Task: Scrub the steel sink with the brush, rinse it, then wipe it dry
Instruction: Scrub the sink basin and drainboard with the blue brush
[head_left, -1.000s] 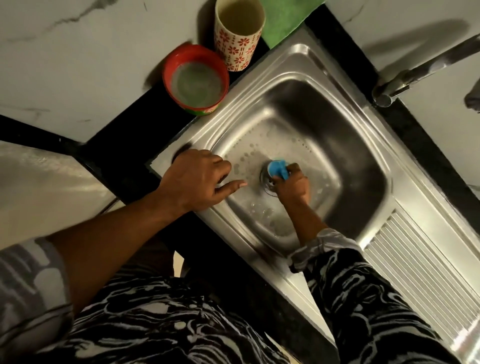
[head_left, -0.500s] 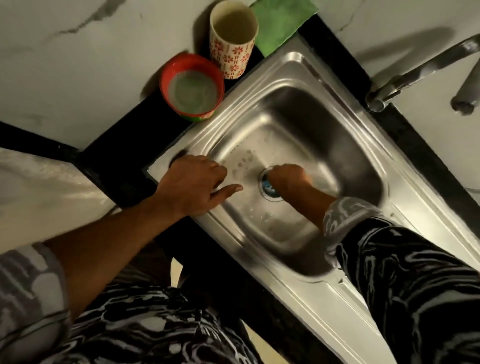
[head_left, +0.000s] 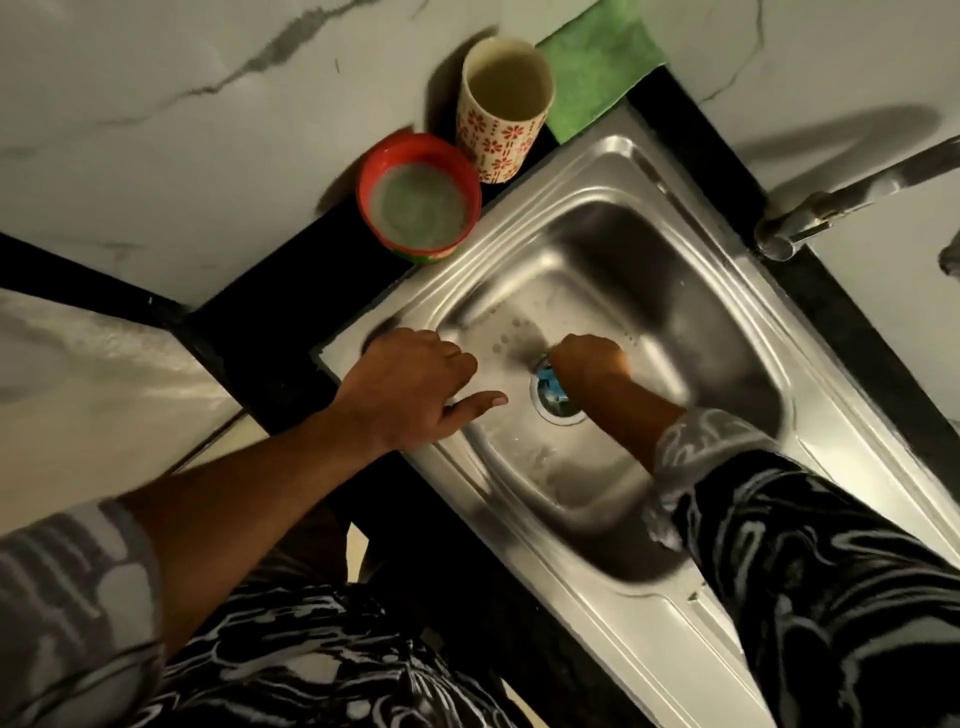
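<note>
- black tabletop under pale marble-look wall panels carries the steel sink (head_left: 675, 280); its long axis runs diagonally in view, from the far-left corner to the near-right, where the flat draining side lies.
- brush (head_left: 551, 387): located on the basin floor, at the far edge of the drain (head_left: 558, 413). only a small blue part shows below the knuckles. that exposed end points toward the drain; the long axis of the brush cannot be determined, as most of it is covered.
- right hand (head_left: 589, 358): fingers curled tight round the brush, pressing it down at the drain.
- left hand (head_left: 410, 384): rests on the near-left rim, thumb stretched toward the basin, fingers loosely bent, holding nothing.
- progress, judged: the scrub step is in hand. soap spots lie on the basin floor left of the drain; how much of the walls has been scrubbed cannot be told.
- remaining, judged: rinse and wipe-dry. no water shows at the tap (head_left: 841, 200).
- green cloth (head_left: 597, 67): lies at the far corner, beside the patterned cup (head_left: 501, 109) and red bowl (head_left: 418, 200); it looks suited to the drying step.
</note>
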